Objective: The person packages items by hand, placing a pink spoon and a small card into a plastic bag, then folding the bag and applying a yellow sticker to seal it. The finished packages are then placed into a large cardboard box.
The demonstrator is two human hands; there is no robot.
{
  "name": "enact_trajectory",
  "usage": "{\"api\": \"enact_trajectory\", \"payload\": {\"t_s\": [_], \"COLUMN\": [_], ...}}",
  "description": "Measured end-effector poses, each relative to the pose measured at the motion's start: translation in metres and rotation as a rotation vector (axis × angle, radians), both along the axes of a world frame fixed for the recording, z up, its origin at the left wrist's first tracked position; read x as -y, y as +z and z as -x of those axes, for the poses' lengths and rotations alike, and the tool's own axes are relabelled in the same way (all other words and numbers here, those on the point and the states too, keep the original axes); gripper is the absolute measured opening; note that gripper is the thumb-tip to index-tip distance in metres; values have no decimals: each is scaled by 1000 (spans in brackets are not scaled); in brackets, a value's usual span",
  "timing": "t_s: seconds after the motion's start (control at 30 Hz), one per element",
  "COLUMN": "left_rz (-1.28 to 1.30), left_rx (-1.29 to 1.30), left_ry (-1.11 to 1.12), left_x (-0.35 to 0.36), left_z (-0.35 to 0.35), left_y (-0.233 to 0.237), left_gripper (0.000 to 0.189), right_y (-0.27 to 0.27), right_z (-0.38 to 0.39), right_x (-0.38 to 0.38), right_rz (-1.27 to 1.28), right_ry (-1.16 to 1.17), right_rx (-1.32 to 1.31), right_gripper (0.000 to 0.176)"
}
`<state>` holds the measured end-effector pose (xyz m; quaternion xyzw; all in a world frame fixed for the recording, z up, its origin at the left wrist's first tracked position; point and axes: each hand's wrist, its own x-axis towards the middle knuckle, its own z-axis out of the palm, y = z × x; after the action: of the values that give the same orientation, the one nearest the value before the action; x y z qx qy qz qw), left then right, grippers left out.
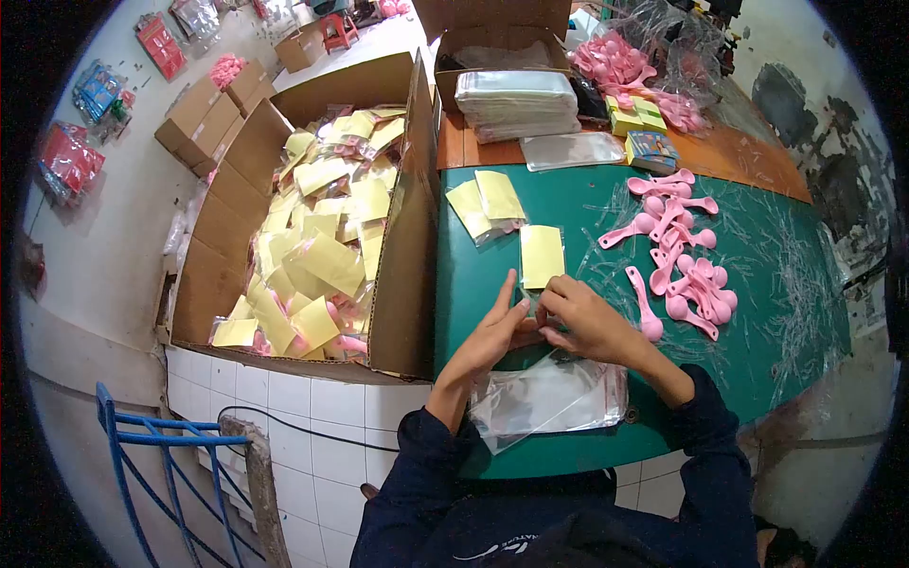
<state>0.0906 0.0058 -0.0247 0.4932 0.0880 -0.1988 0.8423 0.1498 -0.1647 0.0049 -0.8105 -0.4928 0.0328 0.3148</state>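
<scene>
On the green table, a clear bag with a yellow card (543, 257) lies just beyond my hands. My left hand (495, 331) is at the bag's near end, index finger stretched out and thumb apart from it. My right hand (579, 317) has its fingers bent together at that same end; what they hold, if anything, is too small to make out. Below both hands lies a stack of empty clear bags (554, 398). Two packed bags with yellow cards (485, 204) rest at the upper left of the table. To the right is a pile of pink spoons (677, 256).
A large cardboard box (398, 227) full of packed bags stands left of the table. Stacked clear bags (519, 102), small card stacks (651, 150) and more pink spoons (611, 62) sit at the back. Plastic scraps (791, 303) litter the table's right side.
</scene>
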Motion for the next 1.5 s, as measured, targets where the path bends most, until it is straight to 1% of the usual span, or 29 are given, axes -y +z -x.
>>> {"api": "enact_trajectory", "payload": {"t_s": [0.07,0.17,0.27,0.33,0.37,0.43,0.47,0.53,0.57,0.6,0.63,0.67,0.7,0.73,0.8,0.9,0.93,1.0,1.03,1.1,1.13,1.2,1.23,1.27,1.3,1.33,1.37,1.47,1.5], "left_rz": [13,-44,-277,-254,-244,-324,-364,-232,-166,-189,-197,-207,-216,-220,-221,-257,-236,-201,-184,-140,-177,-21,57,83,-37,-157,-277,-723,-777], "left_rx": [-54,99,294,260,244,213,196,199,202,219,227,234,240,241,244,322,329,343,345,345,384,350,333,244,257,268,278,525,511], "left_ry": [55,52,-79,-57,-45,46,93,60,41,2,8,16,23,33,54,91,95,97,75,36,-28,-76,-98,-111,-81,-53,-28,71,84], "left_x": [3,5,1,3,3,2,2,3,3,2,2,1,0,0,3,5,6,6,4,4,2,2,2,-2,-3,-4,-4,8,9], "left_z": [0,-1,-7,-6,-6,-8,-8,-6,-6,-6,-8,-9,-9,-9,-8,-9,-9,-8,-8,-6,-6,-3,-2,-1,0,0,0,-4,-4], "left_y": [5,-3,-18,-17,-16,-9,-6,-5,-5,-4,-6,-9,-10,-9,-5,-3,-2,1,2,0,-1,8,11,9,9,9,8,-1,1], "left_gripper": [59,57,49,46,45,41,40,36,34,30,30,29,29,29,28,28,28,27,27,26,27,28,30,30,28,26,24,22,21], "right_y": [-1,-6,-3,-2,0,12,19,37,45,54,63,57,54,35,10,-13,-4,13,14,8,1,-12,-12,-11,-10,-8,-10,-14,-15], "right_z": [2,4,8,7,6,1,-3,-21,-39,-57,-65,-85,-95,-127,-136,-124,-101,-41,-20,-1,-3,-8,-9,-10,-11,-12,-14,-15,-14], "right_x": [-2,-3,-2,-1,0,4,8,23,39,60,82,111,130,165,174,186,162,89,62,34,32,29,30,32,35,36,38,39,37], "right_rz": [16,49,95,91,103,128,104,55,36,19,-102,-187,-212,-163,-68,77,30,-81,-146,-239,-230,-210,-246,-282,-318,-332,-325,-307,-304], "right_ry": [-18,-11,26,48,129,293,319,363,375,389,258,121,-284,-423,-567,-747,-616,-367,-256,-216,-215,-209,-243,-276,-309,-315,-311,-296,-287], "right_rx": [90,194,225,205,103,-101,-261,-583,-561,-537,-625,-744,-685,-404,86,823,413,-199,-400,-357,-290,-158,-235,-313,-393,-444,-447,-460,-467], "right_gripper": [23,22,21,20,19,18,19,19,17,16,14,14,14,19,29,46,51,58,60,40,35,26,22,19,16,17,17,15,14]}}
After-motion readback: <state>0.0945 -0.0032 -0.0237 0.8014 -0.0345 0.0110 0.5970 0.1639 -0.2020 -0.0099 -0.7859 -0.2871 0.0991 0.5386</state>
